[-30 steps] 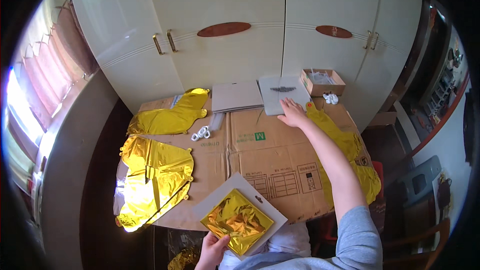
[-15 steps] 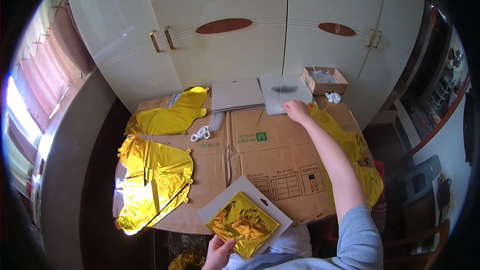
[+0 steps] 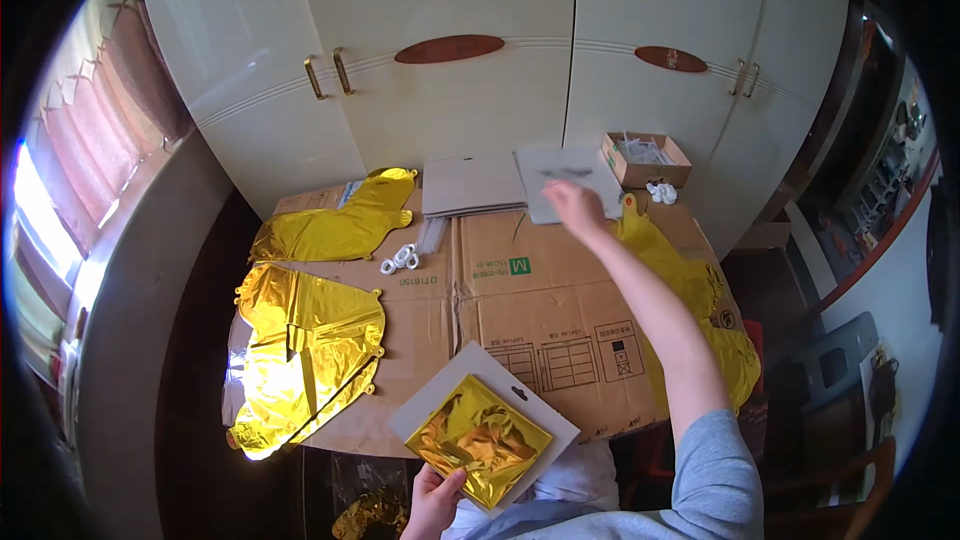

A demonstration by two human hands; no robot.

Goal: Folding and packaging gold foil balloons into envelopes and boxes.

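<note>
Our left hand (image 3: 437, 498) pinches the folded gold foil (image 3: 482, 440) and its grey card (image 3: 466, 361) at the counter's (image 3: 425, 318) near edge. Our right hand (image 3: 574, 205) blurs over the clear plastic bags (image 3: 597, 172); we cannot tell whether it grips one.

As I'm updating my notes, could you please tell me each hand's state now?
Left hand: closed, holding gold foil with its pale card.
Right hand: fingers curled, blurred near the plastic stack; whether it holds anything cannot be told.
</note>
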